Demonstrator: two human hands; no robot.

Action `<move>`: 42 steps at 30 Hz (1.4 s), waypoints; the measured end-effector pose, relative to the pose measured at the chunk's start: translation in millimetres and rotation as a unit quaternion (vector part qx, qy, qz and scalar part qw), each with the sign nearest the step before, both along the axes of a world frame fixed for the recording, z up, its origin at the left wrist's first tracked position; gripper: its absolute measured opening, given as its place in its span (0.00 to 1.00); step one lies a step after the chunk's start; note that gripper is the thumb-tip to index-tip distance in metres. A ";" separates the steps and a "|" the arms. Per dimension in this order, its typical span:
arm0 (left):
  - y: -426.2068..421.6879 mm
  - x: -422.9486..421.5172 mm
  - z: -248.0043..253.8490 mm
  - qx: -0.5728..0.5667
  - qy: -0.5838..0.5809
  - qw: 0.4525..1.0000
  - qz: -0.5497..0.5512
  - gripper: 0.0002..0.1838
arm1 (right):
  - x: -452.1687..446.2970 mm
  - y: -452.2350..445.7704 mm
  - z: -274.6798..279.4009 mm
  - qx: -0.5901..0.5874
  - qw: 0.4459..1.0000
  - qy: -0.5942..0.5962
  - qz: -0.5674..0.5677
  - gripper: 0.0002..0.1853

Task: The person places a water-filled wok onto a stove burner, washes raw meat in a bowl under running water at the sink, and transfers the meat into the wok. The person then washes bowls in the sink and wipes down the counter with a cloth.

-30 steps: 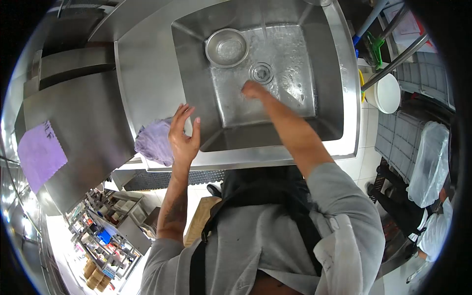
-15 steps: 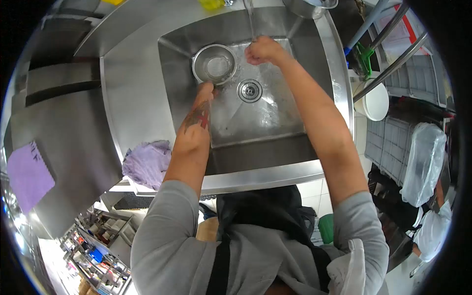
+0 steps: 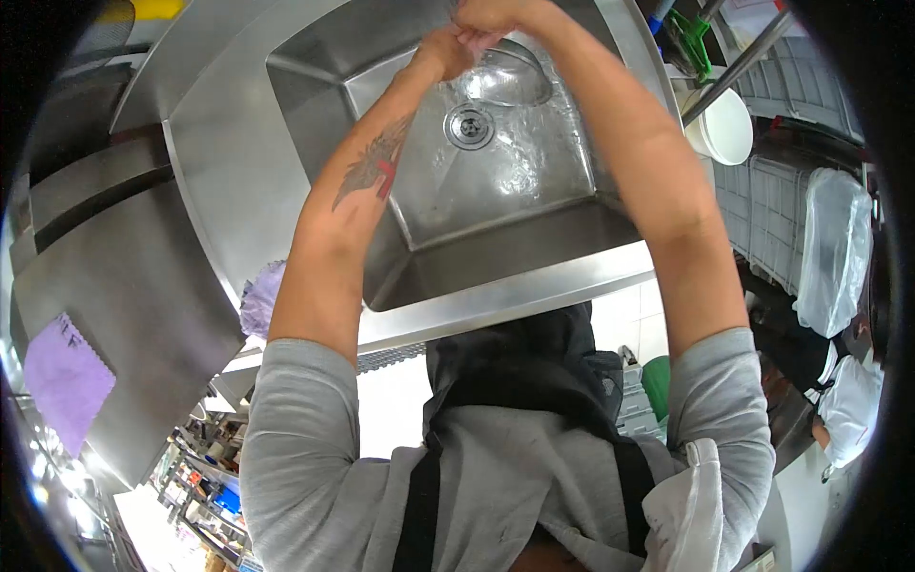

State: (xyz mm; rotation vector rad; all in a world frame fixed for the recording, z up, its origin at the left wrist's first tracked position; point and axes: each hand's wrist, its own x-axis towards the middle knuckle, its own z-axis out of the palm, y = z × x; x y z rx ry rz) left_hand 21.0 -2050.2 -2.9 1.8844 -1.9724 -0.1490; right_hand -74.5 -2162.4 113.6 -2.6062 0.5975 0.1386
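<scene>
Near the top edge, my left hand point(image 3: 447, 52) and my right hand point(image 3: 491, 16) meet over the far part of the steel sink point(image 3: 496, 253). The metal bowl point(image 3: 515, 78) is just below and right of them, looking tilted, its rim partly hidden by my right hand. My left hand is beside the bowl's left side; whether it grips the rim cannot be made out. The fingers of both hands overlap and blur. Water glistens on the sink floor around the drain point(image 3: 469, 127).
A crumpled purple cloth point(image 3: 260, 298) lies by the sink's near left corner, and a flat purple cloth point(image 3: 69, 381) is on the steel surface at left. A white bucket point(image 3: 721, 127) and wire racks stand at right. Another person point(image 3: 848, 410) is at lower right.
Both hands have moved away from me, toward the top, and come together. The bowl has shifted from the sink's far left to the right and now looks tilted.
</scene>
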 end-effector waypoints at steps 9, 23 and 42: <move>187.8 -57.9 111.1 0.197 0.070 0.978 0.014 0.15 | 24.7 37.7 -1.2 -0.203 0.921 -0.122 0.310 0.07; 64.7 -20.8 156.1 0.169 -0.165 0.972 -0.019 0.20 | -28.9 40.6 98.9 0.110 0.953 -0.166 0.227 0.10; 206.8 -121.7 139.1 0.107 -0.041 0.954 0.277 0.37 | 97.8 -100.1 -29.0 -0.052 0.939 -0.311 -0.139 0.20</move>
